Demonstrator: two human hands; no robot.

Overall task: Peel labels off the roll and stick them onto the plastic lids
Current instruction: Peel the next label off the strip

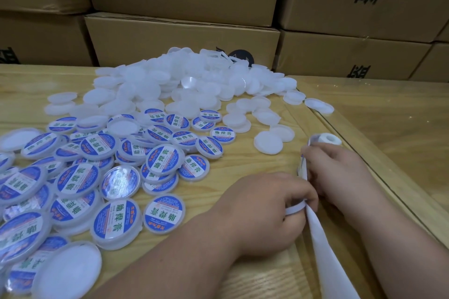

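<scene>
Lids on wooden table (255, 274): bare white lids (170, 85) heaped at 12 o'clock, too many to count; labelled lids (97, 177) spread toward 9 o'clock, several dozen. One label roll (326, 139) at 3 o'clock, beside the right hand (340, 170), whose fingers curl on the backing strip (323, 245). Left hand (269, 204) pinches the strip too. Cardboard boxes (182, 31) stacked behind, contents unseen.

Wooden table (245, 162), heap of bare lids (184, 85), labelled lids (102, 170), label roll (325, 139)
</scene>
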